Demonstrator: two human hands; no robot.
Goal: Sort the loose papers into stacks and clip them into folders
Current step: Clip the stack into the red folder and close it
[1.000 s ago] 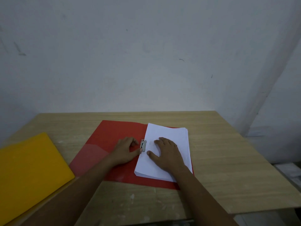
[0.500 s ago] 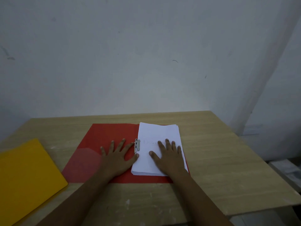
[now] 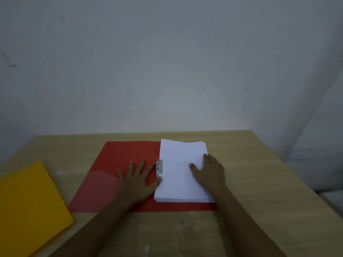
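papers (image 3: 182, 169) sit in a white stack on the right half of an open red folder (image 3: 128, 154), which lies flat on a wooden table (image 3: 259, 182) against a pale wall (image 3: 167, 62). the top sheet bears faint handwriting, partly covered by a hand. a small metal clip (image 3: 159, 167) stands at the stack's left edge, along the folder's middle fold. the left hand (image 3: 138, 179) lies flat on the folder's left half, fingers spread and straight, gripping nothing; its thumb tip touches the stack's left edge just below the clip, and its forefinger tip reaches close to the clip. the right hand (image 3: 209, 171) rests flat on the stack's right part, fingers straight, pressing down and holding nothing. a translucent pocket shows on the folder's lower left corner. a yellow folder (image 3: 27, 206) lies closed at the table's left, apart from the red one.
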